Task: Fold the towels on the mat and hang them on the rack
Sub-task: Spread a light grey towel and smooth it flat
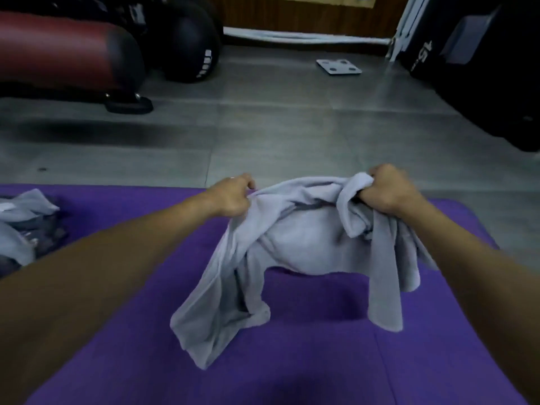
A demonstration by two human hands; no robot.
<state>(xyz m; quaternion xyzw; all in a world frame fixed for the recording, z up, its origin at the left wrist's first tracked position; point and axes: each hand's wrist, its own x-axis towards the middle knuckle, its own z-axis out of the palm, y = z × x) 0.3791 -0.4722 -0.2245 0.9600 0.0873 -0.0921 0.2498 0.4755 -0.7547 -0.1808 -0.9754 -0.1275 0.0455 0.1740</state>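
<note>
A light grey towel (304, 247) hangs crumpled between both hands above the purple mat (292, 361). My left hand (232, 197) pinches its upper left edge. My right hand (388, 190) is closed in a fist around a bunched upper right part. Two loose ends droop toward the mat, one at lower left and one at lower right. A heap of other towels (23, 226), light grey and darker grey, lies on the mat's far left edge. No rack shows in this view.
Grey floor tiles stretch beyond the mat. A dark red padded roller on a stand (67, 51) and a black ball (193, 45) sit at the back left. A flat grey scale (339, 66) lies on the floor. Black equipment (482, 68) stands at right.
</note>
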